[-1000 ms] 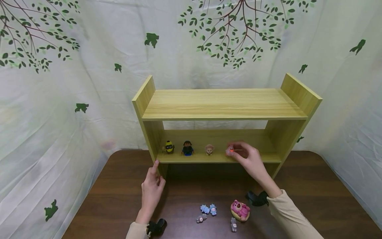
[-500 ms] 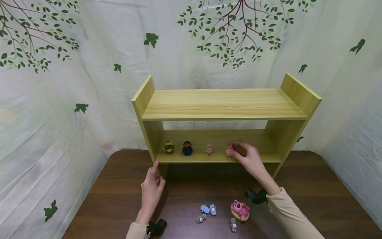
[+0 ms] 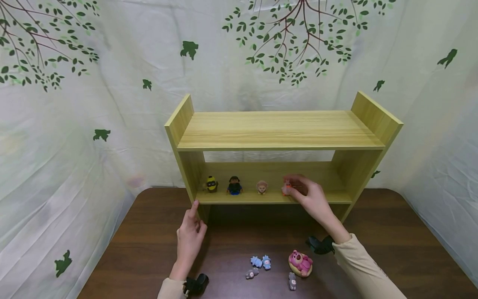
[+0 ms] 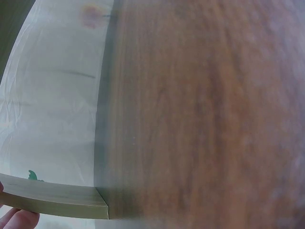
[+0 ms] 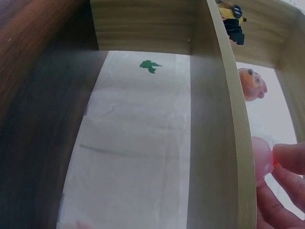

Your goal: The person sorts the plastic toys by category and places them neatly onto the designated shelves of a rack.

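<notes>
My right hand (image 3: 311,199) pinches a small pink figurine (image 3: 285,189) at the front of the middle shelf board. In the right wrist view, thumb and fingers (image 5: 288,157) hold this rounded pink figurine (image 5: 262,157) just behind the board's edge. My left hand (image 3: 190,238) holds the lower left side panel of the wooden shelf (image 3: 280,128); in the left wrist view, fingertips (image 4: 26,219) show on both sides of a panel (image 4: 57,200). Left of the pink figurine stand a beige round-headed figurine (image 3: 262,187), a dark-clothed figurine (image 3: 235,185) and a yellow-and-black figurine (image 3: 211,184).
On the brown table (image 3: 149,249) lie two blue figurines (image 3: 261,262), a grey figurine (image 3: 252,273), another grey figurine (image 3: 292,281) and a pink bear figurine (image 3: 300,263). Black wrist cameras (image 3: 321,245) sit on both wrists. A leaf-printed cloth (image 3: 112,166) hangs behind.
The pink figurine has shifted very slightly left in my right hand's pinch, and the bright red glow on it has faded. My left hand stays in place.
</notes>
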{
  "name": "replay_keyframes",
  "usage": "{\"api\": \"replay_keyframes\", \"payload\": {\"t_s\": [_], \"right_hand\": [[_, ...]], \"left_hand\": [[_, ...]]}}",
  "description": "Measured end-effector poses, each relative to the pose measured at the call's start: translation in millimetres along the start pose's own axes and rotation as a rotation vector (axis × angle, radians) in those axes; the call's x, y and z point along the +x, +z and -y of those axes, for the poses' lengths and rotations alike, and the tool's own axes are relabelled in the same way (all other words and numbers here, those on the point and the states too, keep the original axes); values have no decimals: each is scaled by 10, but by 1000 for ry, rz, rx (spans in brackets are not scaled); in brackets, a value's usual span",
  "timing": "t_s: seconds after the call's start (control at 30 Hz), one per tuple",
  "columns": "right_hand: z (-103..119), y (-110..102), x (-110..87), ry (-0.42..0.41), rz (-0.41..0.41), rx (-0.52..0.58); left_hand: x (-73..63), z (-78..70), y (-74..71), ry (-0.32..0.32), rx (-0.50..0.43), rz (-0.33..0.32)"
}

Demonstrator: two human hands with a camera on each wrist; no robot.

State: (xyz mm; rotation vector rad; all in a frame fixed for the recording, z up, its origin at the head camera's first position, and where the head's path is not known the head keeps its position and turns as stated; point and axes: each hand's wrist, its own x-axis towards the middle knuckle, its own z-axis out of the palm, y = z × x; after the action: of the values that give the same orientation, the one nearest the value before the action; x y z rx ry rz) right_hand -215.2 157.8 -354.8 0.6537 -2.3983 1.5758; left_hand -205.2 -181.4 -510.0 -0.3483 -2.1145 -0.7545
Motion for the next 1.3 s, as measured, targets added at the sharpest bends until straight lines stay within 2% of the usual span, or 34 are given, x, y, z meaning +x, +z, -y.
{"api": "replay_keyframes", "payload": {"t_s": [0.2, 0.3, 0.53, 0.83, 1.1, 1.3], "right_hand": [[-277, -8, 2, -8, -21, 0], [-335, -21, -13, -30, -29, 4], [-313, -68, -60, -73, -53, 12], [-368, -131, -137, -72, -99, 38], [-370, -143, -218, -89, -108, 81], [-373, -147, -269, -127, -84, 136]], "left_hand": [[-11, 7, -4, -8, -4, 9], [-17, 10, -6, -8, -3, 13], [-14, 6, -9, -3, 3, 8], [-16, 23, -5, -18, 1, 19], [-9, 12, 5, -5, 9, 9], [-3, 3, 1, 10, 17, -5]]}}
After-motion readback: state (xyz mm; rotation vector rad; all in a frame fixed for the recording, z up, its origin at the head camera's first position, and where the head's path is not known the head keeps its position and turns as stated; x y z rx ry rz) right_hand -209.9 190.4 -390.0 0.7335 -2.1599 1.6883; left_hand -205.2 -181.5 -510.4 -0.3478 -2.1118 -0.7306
